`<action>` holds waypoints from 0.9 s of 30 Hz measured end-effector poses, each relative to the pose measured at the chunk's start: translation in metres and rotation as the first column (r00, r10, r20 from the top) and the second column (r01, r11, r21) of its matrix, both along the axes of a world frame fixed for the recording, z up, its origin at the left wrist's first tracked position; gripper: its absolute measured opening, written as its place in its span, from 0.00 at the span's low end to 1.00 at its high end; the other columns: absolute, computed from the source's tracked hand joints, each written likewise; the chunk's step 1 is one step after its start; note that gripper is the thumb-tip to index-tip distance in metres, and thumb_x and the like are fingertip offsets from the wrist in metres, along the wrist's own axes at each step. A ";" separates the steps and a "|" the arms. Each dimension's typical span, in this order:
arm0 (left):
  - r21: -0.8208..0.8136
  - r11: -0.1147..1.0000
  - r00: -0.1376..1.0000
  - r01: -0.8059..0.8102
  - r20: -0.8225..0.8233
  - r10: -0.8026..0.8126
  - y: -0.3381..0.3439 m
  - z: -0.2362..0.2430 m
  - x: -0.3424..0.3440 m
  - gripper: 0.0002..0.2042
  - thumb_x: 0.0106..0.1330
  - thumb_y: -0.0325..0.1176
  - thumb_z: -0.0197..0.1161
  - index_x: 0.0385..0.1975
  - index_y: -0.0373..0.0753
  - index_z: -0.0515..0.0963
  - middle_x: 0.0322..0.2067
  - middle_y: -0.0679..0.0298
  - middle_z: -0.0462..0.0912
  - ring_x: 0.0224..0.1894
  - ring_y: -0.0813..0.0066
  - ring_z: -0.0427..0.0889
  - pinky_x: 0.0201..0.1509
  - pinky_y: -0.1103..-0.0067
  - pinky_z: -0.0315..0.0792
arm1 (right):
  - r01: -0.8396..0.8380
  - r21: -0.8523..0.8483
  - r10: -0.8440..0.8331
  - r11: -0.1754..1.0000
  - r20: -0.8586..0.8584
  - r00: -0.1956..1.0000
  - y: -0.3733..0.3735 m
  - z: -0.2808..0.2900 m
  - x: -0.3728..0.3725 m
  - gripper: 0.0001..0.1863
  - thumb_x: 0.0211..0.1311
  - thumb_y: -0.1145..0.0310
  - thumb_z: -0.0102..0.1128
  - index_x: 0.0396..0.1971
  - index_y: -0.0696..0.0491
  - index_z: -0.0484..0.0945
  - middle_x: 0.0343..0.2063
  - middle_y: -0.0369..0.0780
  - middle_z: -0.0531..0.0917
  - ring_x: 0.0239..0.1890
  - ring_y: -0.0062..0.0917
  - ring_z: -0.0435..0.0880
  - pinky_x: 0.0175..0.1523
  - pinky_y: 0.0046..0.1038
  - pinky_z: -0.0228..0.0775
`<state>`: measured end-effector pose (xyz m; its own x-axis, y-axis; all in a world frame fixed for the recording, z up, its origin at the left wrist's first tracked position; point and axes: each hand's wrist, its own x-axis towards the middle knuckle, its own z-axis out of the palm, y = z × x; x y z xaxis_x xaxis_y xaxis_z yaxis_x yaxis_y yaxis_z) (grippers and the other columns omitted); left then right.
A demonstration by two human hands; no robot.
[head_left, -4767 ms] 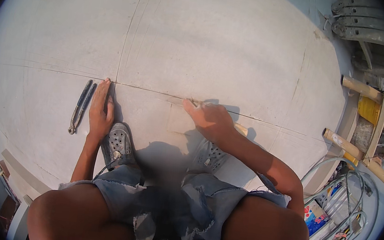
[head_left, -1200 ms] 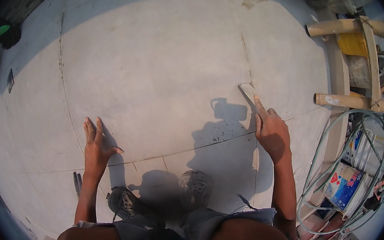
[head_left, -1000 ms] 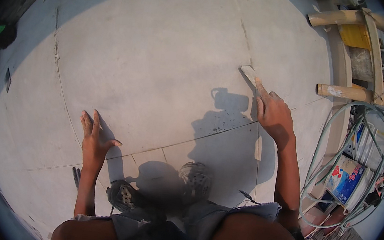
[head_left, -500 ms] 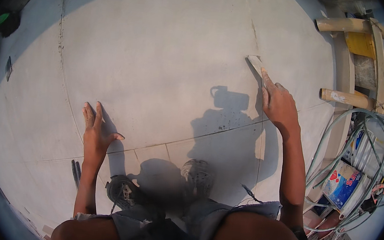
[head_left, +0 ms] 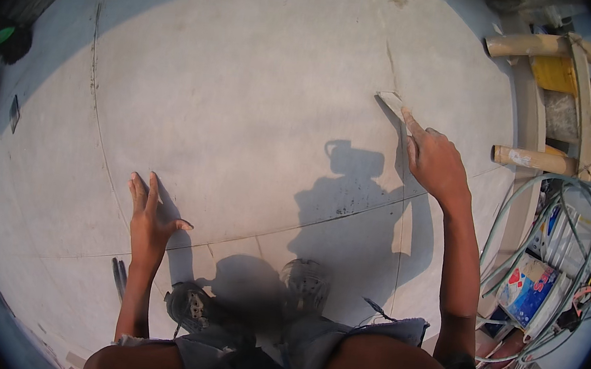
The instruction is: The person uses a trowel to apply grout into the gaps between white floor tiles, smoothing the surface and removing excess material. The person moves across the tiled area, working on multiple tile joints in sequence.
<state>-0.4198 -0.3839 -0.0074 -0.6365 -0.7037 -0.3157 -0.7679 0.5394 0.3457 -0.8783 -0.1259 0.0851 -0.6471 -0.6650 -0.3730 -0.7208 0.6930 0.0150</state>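
Note:
My right hand (head_left: pixel 438 163) grips a putty knife (head_left: pixel 393 102) with a pale, flat blade, the index finger stretched along it. The blade touches or nearly touches the light tiled floor (head_left: pixel 246 107), beside a dark joint line (head_left: pixel 392 56) running away from me. Lower left, my left hand (head_left: pixel 153 220) rests on the floor with its fingers spread and nothing in it. Another tile joint (head_left: pixel 291 227) crosses the floor in front of my shoes. Pale dust coats the fingertips.
Bamboo poles (head_left: pixel 536 161) tied into a frame stand at the right. Below them lie a coiled hose (head_left: pixel 495 238) and a blue-and-white packet (head_left: pixel 531 285). A dark object with a green top (head_left: pixel 3 35) sits far left. My shoes (head_left: pixel 189 306) are close to the hands.
The view has shifted slightly, so the floor and both hands sit a little lower. The putty knife stays near the same joint, its blade turned slightly. The left hand remains on the floor.

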 end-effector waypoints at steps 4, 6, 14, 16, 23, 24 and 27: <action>-0.014 1.000 1.000 -0.010 -0.006 0.010 0.000 -0.001 0.000 0.66 0.35 0.35 0.89 0.82 0.46 0.56 0.81 0.41 0.46 0.83 0.39 0.47 0.75 0.57 0.73 | 0.017 0.045 -0.017 0.999 -0.009 1.000 0.008 0.002 0.017 0.28 0.76 0.63 0.54 0.75 0.43 0.72 0.29 0.51 0.82 0.34 0.49 0.86 0.43 0.47 0.79; -0.001 1.000 1.000 -0.003 -0.004 0.003 0.001 0.000 0.003 0.66 0.36 0.36 0.89 0.82 0.46 0.56 0.81 0.41 0.46 0.83 0.39 0.47 0.75 0.57 0.72 | 0.019 0.046 -0.019 0.999 0.006 1.000 0.012 0.000 0.016 0.28 0.76 0.64 0.54 0.75 0.43 0.71 0.29 0.52 0.82 0.34 0.49 0.86 0.43 0.47 0.79; 0.010 1.000 1.000 -0.013 -0.021 0.013 0.002 0.000 -0.007 0.64 0.36 0.37 0.88 0.81 0.44 0.58 0.81 0.41 0.47 0.82 0.39 0.48 0.75 0.58 0.73 | -0.006 -0.064 0.005 0.998 -0.021 1.000 -0.013 -0.015 -0.011 0.28 0.77 0.64 0.55 0.75 0.43 0.72 0.30 0.52 0.83 0.33 0.49 0.85 0.43 0.48 0.79; -0.012 1.000 1.000 -0.006 -0.023 0.006 0.000 0.002 0.005 0.63 0.36 0.37 0.88 0.81 0.44 0.59 0.81 0.40 0.47 0.82 0.39 0.48 0.75 0.58 0.73 | 0.030 0.007 -0.030 1.000 0.020 0.999 -0.010 -0.009 0.006 0.28 0.76 0.64 0.55 0.75 0.43 0.72 0.31 0.51 0.83 0.34 0.48 0.86 0.44 0.48 0.79; 0.000 1.000 1.000 -0.026 -0.010 0.026 0.004 -0.001 -0.010 0.64 0.35 0.39 0.88 0.81 0.45 0.59 0.81 0.40 0.47 0.82 0.38 0.48 0.75 0.57 0.73 | -0.028 -0.094 0.018 0.995 -0.104 0.994 -0.040 -0.030 -0.033 0.29 0.75 0.63 0.57 0.75 0.41 0.72 0.31 0.51 0.84 0.35 0.49 0.86 0.46 0.48 0.80; 0.004 1.000 1.000 -0.028 -0.006 0.028 0.003 -0.003 -0.002 0.64 0.35 0.39 0.88 0.81 0.45 0.59 0.81 0.40 0.47 0.82 0.38 0.48 0.74 0.57 0.74 | -0.020 -0.072 0.014 0.997 -0.086 0.996 -0.040 -0.031 -0.027 0.29 0.76 0.63 0.56 0.75 0.42 0.72 0.31 0.51 0.85 0.35 0.49 0.86 0.46 0.48 0.80; -0.011 1.000 1.000 -0.026 -0.011 0.026 0.000 0.002 0.003 0.64 0.36 0.39 0.89 0.81 0.46 0.58 0.81 0.40 0.47 0.82 0.38 0.48 0.73 0.56 0.75 | -0.001 -0.022 0.000 1.000 -0.035 0.999 -0.029 -0.022 -0.011 0.28 0.77 0.63 0.55 0.75 0.44 0.72 0.33 0.51 0.85 0.36 0.49 0.87 0.46 0.48 0.81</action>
<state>-0.4168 -0.3841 -0.0055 -0.6213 -0.7236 -0.3005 -0.7778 0.5233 0.3482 -0.8893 -0.1552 0.0628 -0.6591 -0.6733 -0.3350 -0.7207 0.6928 0.0252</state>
